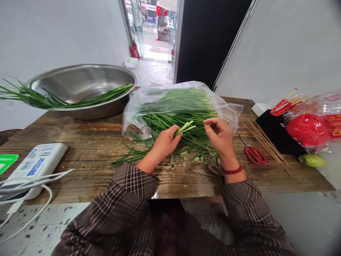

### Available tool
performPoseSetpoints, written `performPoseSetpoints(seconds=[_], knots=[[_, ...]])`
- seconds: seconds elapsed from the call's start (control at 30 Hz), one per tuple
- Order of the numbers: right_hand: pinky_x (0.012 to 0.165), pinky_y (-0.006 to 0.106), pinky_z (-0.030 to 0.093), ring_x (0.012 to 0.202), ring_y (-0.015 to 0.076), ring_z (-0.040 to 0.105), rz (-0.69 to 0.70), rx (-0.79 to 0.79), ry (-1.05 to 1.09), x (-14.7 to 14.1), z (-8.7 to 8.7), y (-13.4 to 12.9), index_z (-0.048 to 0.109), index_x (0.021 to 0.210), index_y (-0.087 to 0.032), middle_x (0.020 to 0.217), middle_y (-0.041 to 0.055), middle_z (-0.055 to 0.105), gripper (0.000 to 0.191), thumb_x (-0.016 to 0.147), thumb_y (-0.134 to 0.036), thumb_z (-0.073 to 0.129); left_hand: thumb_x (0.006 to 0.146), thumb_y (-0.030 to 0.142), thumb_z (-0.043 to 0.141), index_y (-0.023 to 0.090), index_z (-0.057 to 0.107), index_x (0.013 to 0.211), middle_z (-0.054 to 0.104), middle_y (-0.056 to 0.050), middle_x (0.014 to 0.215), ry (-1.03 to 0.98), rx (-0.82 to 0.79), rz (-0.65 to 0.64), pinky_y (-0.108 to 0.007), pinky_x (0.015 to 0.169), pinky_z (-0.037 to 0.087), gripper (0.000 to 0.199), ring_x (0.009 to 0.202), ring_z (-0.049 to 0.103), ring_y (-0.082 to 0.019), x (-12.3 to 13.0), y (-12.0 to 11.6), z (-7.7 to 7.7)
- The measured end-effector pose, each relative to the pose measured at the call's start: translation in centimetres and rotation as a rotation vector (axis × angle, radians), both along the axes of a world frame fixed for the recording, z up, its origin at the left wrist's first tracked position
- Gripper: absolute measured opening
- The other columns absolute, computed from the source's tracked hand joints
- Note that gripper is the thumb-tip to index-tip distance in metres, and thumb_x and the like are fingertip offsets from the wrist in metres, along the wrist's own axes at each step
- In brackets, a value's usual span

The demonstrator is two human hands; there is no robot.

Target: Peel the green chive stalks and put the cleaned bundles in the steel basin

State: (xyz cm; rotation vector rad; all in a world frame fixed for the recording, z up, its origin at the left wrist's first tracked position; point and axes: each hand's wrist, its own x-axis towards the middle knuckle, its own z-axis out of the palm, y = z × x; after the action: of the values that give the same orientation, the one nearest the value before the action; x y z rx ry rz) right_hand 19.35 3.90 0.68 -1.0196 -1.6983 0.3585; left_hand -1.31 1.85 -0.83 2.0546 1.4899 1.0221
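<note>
Stalks: likely light, bendy, easily bruised; I'd hold mid-length.
Left hand: closed around them.
Right hand: I can't tell if it's pinching anything.

No wording can be read for sure. The white box at the desk's left bears large blue characters with smaller print beside them, too skewed to make out. Small green characters on the clear bag are blurred. Red characters fill a white sign outside the door, too small to read. At right, red print on a clear wrapper and yellowish lettering on a red pack are likewise illegible.
</note>
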Motion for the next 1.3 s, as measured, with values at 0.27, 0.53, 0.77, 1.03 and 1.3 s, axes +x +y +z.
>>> performPoseSetpoints(seconds=[0.27, 0.53, 0.77, 1.03, 1.3], knots=[[0.091, 0.042, 0.046, 0.101, 0.0223, 0.060, 0.182, 0.110, -0.292, -0.9, -0.1, -0.4, 0.071, 0.100, -0.027, 0.104, 0.0059, 0.069, 0.017, 0.085, -0.032, 0.064, 0.091, 0.034, 0.046, 0.018, 0.050, 0.072, 0.045, 0.005, 0.064, -0.014, -0.028, -0.068, -0.024, 0.061, 0.031, 0.025, 0.061, 0.042, -0.011, 0.1, -0.2, 0.4], [0.073, 0.033, 0.046, 0.076, 0.0171, 0.059, 0.191, -0.039, -0.135, -1.4, -0.9, -0.3, 0.072, 0.079, -0.024, 0.077, 0.0027, 0.068, 0.019, 0.088, -0.036, 0.061, 0.092, 0.034, 0.047, 0.018, 0.056, 0.080, 0.054, 0.002, 0.068, 0.008, -0.001, -0.082, -0.023, 0.064, 0.035, 0.022, 0.063, 0.047, -0.012, 0.5, -0.5, 0.4], [0.065, 0.027, 0.045, 0.068, 0.0128, 0.056, 0.108, -0.309, 0.299, -1.7, -1.9, 0.4, 0.068, 0.077, -0.020, 0.072, 0.0002, 0.065, 0.024, 0.085, -0.043, 0.061, 0.090, 0.028, 0.050, 0.022, 0.058, 0.093, 0.062, -0.001, 0.079, 0.175, 0.072, -0.076, -0.025, 0.063, 0.034, 0.011, 0.070, 0.055, -0.016, 0.4, -1.2, 0.0], [0.062, 0.029, 0.046, 0.063, 0.0127, 0.054, 0.209, -0.179, 0.130, 0.5, 0.6, -0.3, 0.064, 0.063, -0.021, 0.064, 0.0012, 0.060, 0.039, 0.089, -0.048, 0.055, 0.092, 0.038, 0.045, 0.019, 0.057, 0.088, 0.057, 0.002, 0.071, -0.038, 0.087, 0.127, -0.024, 0.064, 0.035, 0.023, 0.065, 0.049, -0.013, -0.1, -0.3, 0.8], [0.072, 0.032, 0.051, 0.074, 0.0154, 0.063, 0.410, -0.224, -0.155, 0.1, 1.2, -1.0, 0.072, 0.081, -0.022, 0.079, 0.0028, 0.071, 0.023, 0.086, -0.041, 0.062, 0.091, 0.034, 0.048, 0.019, 0.054, 0.076, 0.053, 0.002, 0.069, -0.117, 0.085, 0.187, -0.023, 0.066, 0.037, 0.023, 0.067, 0.046, -0.012, -0.3, -0.3, 1.8]])
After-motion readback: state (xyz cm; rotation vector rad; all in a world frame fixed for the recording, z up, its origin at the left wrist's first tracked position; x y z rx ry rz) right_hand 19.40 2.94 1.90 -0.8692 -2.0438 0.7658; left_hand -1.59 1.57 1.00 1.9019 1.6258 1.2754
